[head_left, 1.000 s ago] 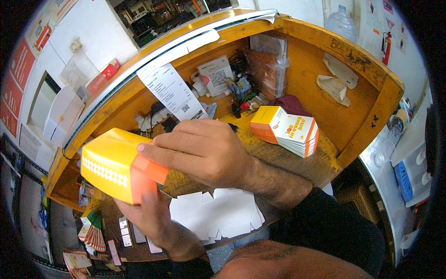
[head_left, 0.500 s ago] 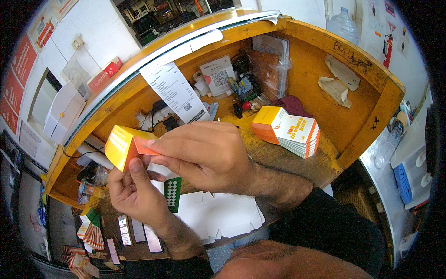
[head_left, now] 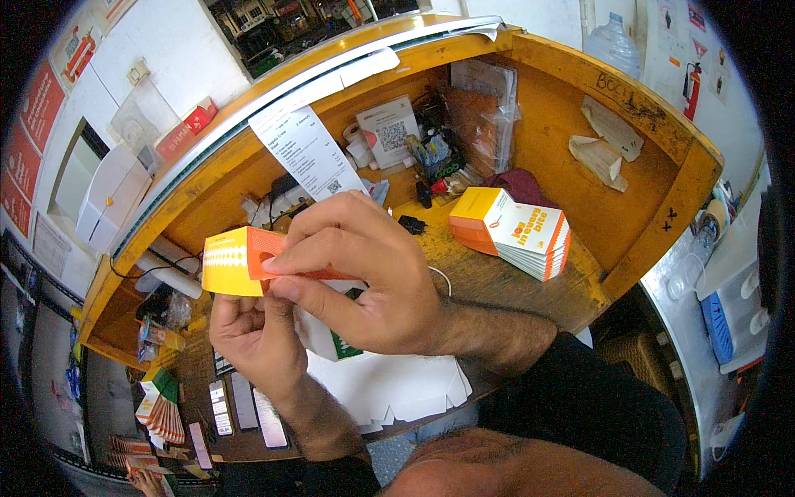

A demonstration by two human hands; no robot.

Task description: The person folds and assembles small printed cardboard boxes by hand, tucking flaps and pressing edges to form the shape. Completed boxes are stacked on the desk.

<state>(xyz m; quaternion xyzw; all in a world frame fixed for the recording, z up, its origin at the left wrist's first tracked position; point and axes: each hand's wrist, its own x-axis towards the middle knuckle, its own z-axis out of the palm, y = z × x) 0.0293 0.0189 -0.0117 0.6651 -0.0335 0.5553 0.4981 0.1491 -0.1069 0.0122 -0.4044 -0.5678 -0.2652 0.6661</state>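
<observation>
A yellow and orange folding carton (head_left: 225, 263) with a white pattern is raised above the desk, its orange flap (head_left: 267, 258) at the right end. My left hand (head_left: 261, 340) grips it from below, fingers curled against its lower edge. Thumb and bent fingers of my right hand (head_left: 360, 277) pinch the orange flap. Behind my wrists lie flat white carton blanks (head_left: 406, 385) with notched edges. A green patterned piece (head_left: 346, 348) shows partly between my arms. The carton's inside is hidden.
Stacked flattened cartons (head_left: 523, 236) lie to the right on the wooden desk (head_left: 571, 294). A paper receipt (head_left: 308, 157) hangs from the counter ledge. Several phones (head_left: 270, 421) and another carton stack (head_left: 163, 414) lie lower left. Another person's hand (head_left: 147, 480) shows at the bottom left.
The carton has turned so its patterned side faces me more squarely. Both my hands have shifted and rotated with it, still holding it. The green piece has moved right.
</observation>
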